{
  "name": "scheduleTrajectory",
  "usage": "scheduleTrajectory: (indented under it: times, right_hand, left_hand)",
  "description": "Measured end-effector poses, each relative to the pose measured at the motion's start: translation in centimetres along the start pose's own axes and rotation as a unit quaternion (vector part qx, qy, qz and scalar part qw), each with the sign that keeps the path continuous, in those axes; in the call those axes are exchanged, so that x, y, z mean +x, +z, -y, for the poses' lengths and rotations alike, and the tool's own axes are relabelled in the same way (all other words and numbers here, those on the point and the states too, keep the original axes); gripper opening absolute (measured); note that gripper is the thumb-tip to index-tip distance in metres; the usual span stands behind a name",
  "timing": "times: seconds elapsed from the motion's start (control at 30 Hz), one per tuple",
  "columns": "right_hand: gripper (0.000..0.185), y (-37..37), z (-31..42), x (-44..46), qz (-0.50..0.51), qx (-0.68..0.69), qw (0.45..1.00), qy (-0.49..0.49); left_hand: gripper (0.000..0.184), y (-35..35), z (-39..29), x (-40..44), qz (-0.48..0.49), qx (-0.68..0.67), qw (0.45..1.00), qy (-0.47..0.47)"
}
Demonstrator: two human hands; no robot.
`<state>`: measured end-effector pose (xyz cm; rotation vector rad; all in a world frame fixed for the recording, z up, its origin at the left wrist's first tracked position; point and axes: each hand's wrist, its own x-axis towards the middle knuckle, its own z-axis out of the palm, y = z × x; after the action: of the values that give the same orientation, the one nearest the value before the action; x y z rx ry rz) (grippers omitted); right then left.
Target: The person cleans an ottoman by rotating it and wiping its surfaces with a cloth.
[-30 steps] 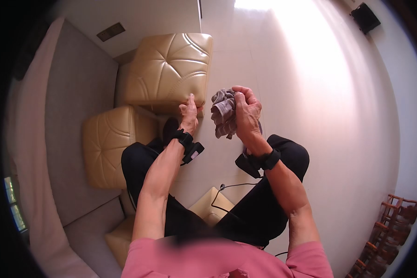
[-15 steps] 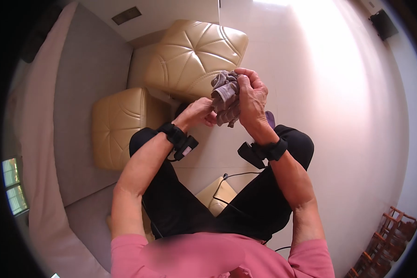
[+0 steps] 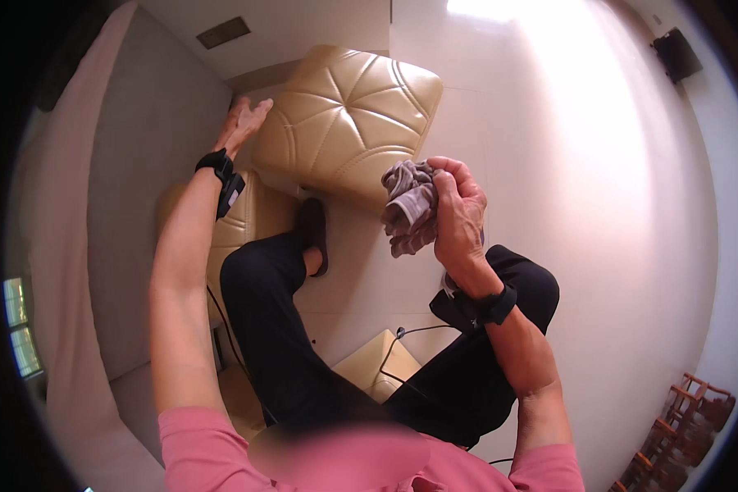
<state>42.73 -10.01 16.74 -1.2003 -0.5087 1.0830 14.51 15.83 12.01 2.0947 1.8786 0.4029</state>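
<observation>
A crumpled grey-brown striped cloth (image 3: 410,209) hangs from my right hand (image 3: 461,209), whose thumb and fingers are closed on its upper right edge. Below the cloth is floor, and its top lies close to the front corner of the large gold padded stool (image 3: 348,107). On the other side, my left hand (image 3: 244,125) reaches out beside that stool's left edge. Its fingers are stretched and hold nothing. I cannot tell whether the fingertips touch the stool.
A second gold stool (image 3: 234,217) stands partly under my left forearm. The grey sofa side (image 3: 160,164) borders the left. Between my legs lies a cream block-like seat (image 3: 377,361) with a black cable (image 3: 383,353) across it. Dark wooden furniture (image 3: 681,426) stands at lower right.
My left hand has left the cloth and swung far to the left, its fingers now spread. My right hand has come slightly down and to the right with the cloth.
</observation>
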Motion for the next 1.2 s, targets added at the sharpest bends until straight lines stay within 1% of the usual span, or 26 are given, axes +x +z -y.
scheduleTrajectory:
  times: [0.03,0.1,0.17,0.23,0.27,0.33,0.37,0.43,0.47,0.5,0.53,0.57,0.63,0.7,0.77,0.8,0.83,0.87,0.9,0.93,0.97,1.03,1.07,1.13,1.17,1.2]
  right_hand:
    - [0.018,0.2,-0.2,0.7,-0.005,-0.003,1.000,-0.001]
    - [0.018,0.2,-0.3,2.0,0.010,0.001,0.998,0.062]
    - [0.017,0.1,-1.4,3.4,-0.005,0.012,0.998,0.064]
    - [0.017,-0.4,-2.5,4.3,-0.006,0.005,0.996,0.088]
    - [0.017,-0.4,-2.7,4.7,-0.009,0.006,0.996,0.088]
    - [0.017,-0.2,-2.6,5.4,0.013,0.030,0.992,0.119]
    - [0.017,-0.1,-2.5,5.7,0.010,0.031,0.992,0.119]
    - [0.016,0.4,-2.1,6.0,0.013,0.040,0.993,0.108]
    - [0.016,0.3,-1.7,6.0,0.019,0.046,0.992,0.115]
    - [0.016,0.2,-1.5,5.9,0.016,0.048,0.992,0.116]
    - [0.016,0.0,-1.3,5.6,0.015,0.046,0.992,0.115]
    - [0.016,-0.2,-1.1,5.1,0.015,0.044,0.992,0.115]
    - [0.015,-0.6,-1.0,4.5,0.017,0.037,0.995,0.088]
    - [0.015,-1.1,-0.9,3.6,-0.005,0.019,0.999,0.047]
    - [0.015,-1.6,-0.8,2.5,-0.004,0.018,0.999,0.031]
    - [0.014,-1.5,-0.7,1.7,-0.020,0.007,1.000,0.017]
    - [0.014,-1.2,-0.8,1.1,-0.036,-0.004,0.999,0.003]
    - [0.013,-0.7,-1.4,0.9,-0.047,-0.016,0.998,-0.027]
    - [0.013,-0.4,-1.5,0.6,-0.049,-0.020,0.998,-0.034]
    - [0.013,0.0,-1.3,0.4,-0.067,-0.055,0.995,-0.048]
    - [0.013,0.1,-1.2,0.1,-0.084,-0.090,0.990,-0.062]
    - [0.014,0.4,-0.8,-0.3,-0.079,-0.082,0.991,-0.073]
    - [0.015,0.3,-0.5,-0.4,-0.072,-0.075,0.992,-0.077]
    - [0.015,-0.2,0.2,-0.5,-0.080,-0.097,0.989,-0.082]
    - [0.015,-0.3,0.6,-0.6,-0.087,-0.121,0.986,-0.081]
    - [0.016,-0.5,0.7,-0.6,-0.099,-0.136,0.983,-0.080]
  left_hand:
    - [0.076,0.9,0.8,0.6,0.003,-0.004,1.000,0.003]
    - [0.092,4.2,1.6,2.5,0.017,-0.052,0.998,-0.031]
    - [0.095,7.3,2.0,5.8,0.033,-0.069,0.997,-0.027]
    - [0.099,8.7,1.7,7.9,0.034,-0.077,0.996,-0.034]
    - [0.099,9.0,1.5,9.0,0.037,-0.076,0.996,-0.033]
    - [0.095,8.3,-0.7,10.2,0.080,-0.131,0.988,-0.026]
    - [0.095,8.5,-1.0,10.8,0.082,-0.130,0.988,-0.024]
    - [0.093,8.7,-1.6,11.6,0.159,-0.129,0.979,0.005]
    - [0.093,9.7,-1.4,11.2,0.162,-0.128,0.978,0.006]
    - [0.092,11.6,-0.7,10.4,0.138,-0.130,0.982,0.023]
    - [0.091,12.0,-1.0,9.2,0.114,-0.132,0.984,0.041]
    - [0.091,12.0,-1.3,8.2,0.116,-0.131,0.984,0.042]
    - [0.091,10.7,-4.1,5.4,0.114,-0.103,0.988,-0.003]
    - [0.088,9.0,-7.1,2.1,0.100,-0.116,0.988,-0.001]
    - [0.086,7.3,-9.5,-1.6,0.086,-0.129,0.988,0.001]
    - [0.081,7.1,-10.2,-3.5,0.061,-0.116,0.991,-0.005]
    - [0.078,6.7,-10.5,-5.1,0.036,-0.104,0.994,-0.011]
    - [0.078,6.1,-10.4,-6.5,0.030,-0.105,0.994,-0.008]
    - [0.074,5.9,-10.5,-7.7,0.008,-0.116,0.993,-0.013]
    - [0.072,5.7,-10.2,-8.7,-0.014,-0.126,0.992,-0.018]
    - [0.072,5.6,-9.9,-9.9,-0.015,-0.132,0.991,-0.014]
    - [0.072,5.9,-8.5,-12.0,-0.026,-0.196,0.980,0.008]
    - [0.071,8.1,-6.5,-12.6,-0.008,-0.188,0.982,0.028]
    - [0.068,8.2,-6.8,-15.0,0.002,-0.199,0.980,0.011]
    - [0.065,8.0,-7.5,-16.4,-0.006,-0.219,0.975,-0.025]
    - [0.059,9.9,-6.0,-16.8,-0.025,-0.336,0.941,0.027]
